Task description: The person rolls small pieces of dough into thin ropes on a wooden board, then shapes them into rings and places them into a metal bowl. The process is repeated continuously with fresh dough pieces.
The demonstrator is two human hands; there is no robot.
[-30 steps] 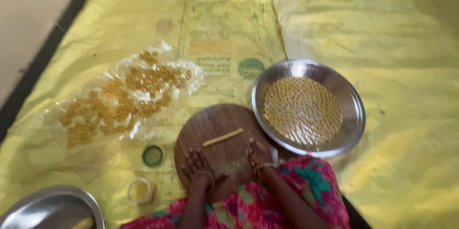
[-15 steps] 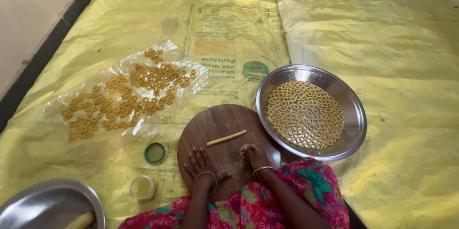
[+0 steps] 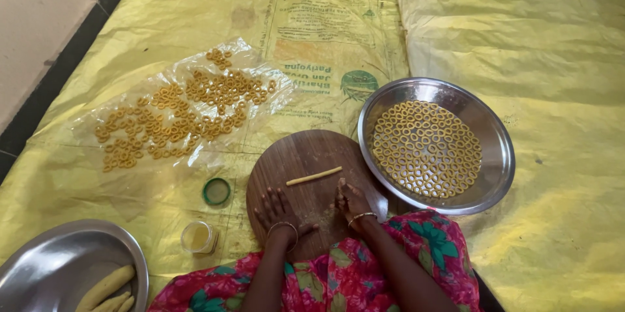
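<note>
left hand (image 3: 277, 211): flat on the round wooden board (image 3: 306, 156), fingers spread, holding nothing
right hand (image 3: 350, 198): resting open, empty too
dough strip (image 3: 314, 176): just ahead of both hands
step: looks rolled; shaping it needs a pinch pickup
steel plate (image 3: 498, 149): right, full of rings

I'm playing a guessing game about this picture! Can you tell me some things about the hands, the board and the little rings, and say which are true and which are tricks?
1. A thin dough stick lies on the round wooden board. True.
2. The left hand holds the dough stick. False: it rests on the board, apart from the stick.
3. The steel plate beside the right hand holds dough rings. True.
4. The small jar has its green lid on. False: the lid lies beside it.
</note>
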